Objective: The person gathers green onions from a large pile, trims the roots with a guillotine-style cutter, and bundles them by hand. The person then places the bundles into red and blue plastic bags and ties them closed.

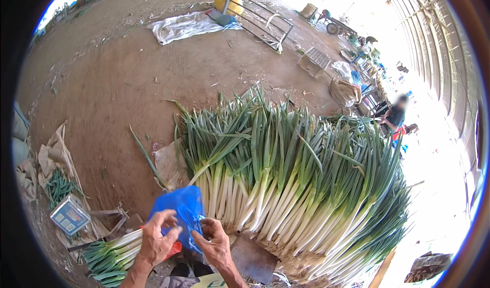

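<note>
A blue plastic bag (pixel 182 202), thin and partly see-through, is between my two hands. My right hand (pixel 215 239) pinches its edge near some white-blue ties. My left hand (pixel 159 236) is at the bag's left side with its fingers curled and parted; whether it grips the plastic is unclear. Something red shows just below the bag. To the right lies a large heap of leeks or large green onions (pixel 283 173), white stalks and roots towards me, green leaves pointing away. A smaller bundle of the same vegetable (pixel 118 253) lies left of my left hand.
A weighing scale (pixel 70 215) stands at the left, beside sacking (pixel 57 154) with green leaves. A dark flat board (pixel 254 259) lies near my feet. Farther off are a metal frame (pixel 264 22), a white sheet (pixel 183 25) and a crate (pixel 317 57). A person (pixel 396 115) sits at the right.
</note>
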`<state>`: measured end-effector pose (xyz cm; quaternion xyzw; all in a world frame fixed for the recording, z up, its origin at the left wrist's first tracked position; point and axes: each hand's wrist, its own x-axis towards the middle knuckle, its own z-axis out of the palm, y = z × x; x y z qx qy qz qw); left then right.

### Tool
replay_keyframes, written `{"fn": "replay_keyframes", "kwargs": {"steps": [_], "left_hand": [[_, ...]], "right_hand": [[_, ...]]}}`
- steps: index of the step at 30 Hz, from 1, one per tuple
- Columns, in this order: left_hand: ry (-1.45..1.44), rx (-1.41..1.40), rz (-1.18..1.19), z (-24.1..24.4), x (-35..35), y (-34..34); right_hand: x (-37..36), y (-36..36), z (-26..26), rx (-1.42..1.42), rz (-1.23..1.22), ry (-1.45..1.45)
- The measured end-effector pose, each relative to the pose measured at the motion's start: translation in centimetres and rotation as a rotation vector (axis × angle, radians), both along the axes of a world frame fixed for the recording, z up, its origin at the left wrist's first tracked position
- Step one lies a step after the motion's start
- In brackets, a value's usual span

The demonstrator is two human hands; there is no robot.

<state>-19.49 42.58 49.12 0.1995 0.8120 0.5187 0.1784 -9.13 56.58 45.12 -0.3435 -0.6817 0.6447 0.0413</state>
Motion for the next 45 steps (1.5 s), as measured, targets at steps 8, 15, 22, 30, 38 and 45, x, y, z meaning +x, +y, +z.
{"fn": "replay_keyframes", "kwargs": {"steps": [8,15,22,30,38,45], "left_hand": [[-1.071,0.519,0.187,-8.2,6.4,-1.6],[-0.902,0.371,0.298,-10.6,6.5,-2.6],[-0.592,0.064,0.333,-9.4,5.5,-3.5],[-0.768,0.446,0.603,-11.0,3.3,-6.3],[-0.22,-0.179,0.1,-10.1,3.3,-7.4],[0.094,-0.237,-0.195,-9.2,4.5,-7.7]], "right_hand": [[2.3,-2.6,-4.1,0.394,0.313,0.18],[3.7,-4.1,-3.4,0.061,0.406,0.053],[4.7,-5.5,-5.0,0.188,0.478,0.05],[8.4,-6.9,-7.5,0.236,0.749,-0.491],[2.5,-4.4,-2.3,0.546,0.425,0.0],[1.1,-5.4,-6.1,0.683,0.595,0.191]]}}
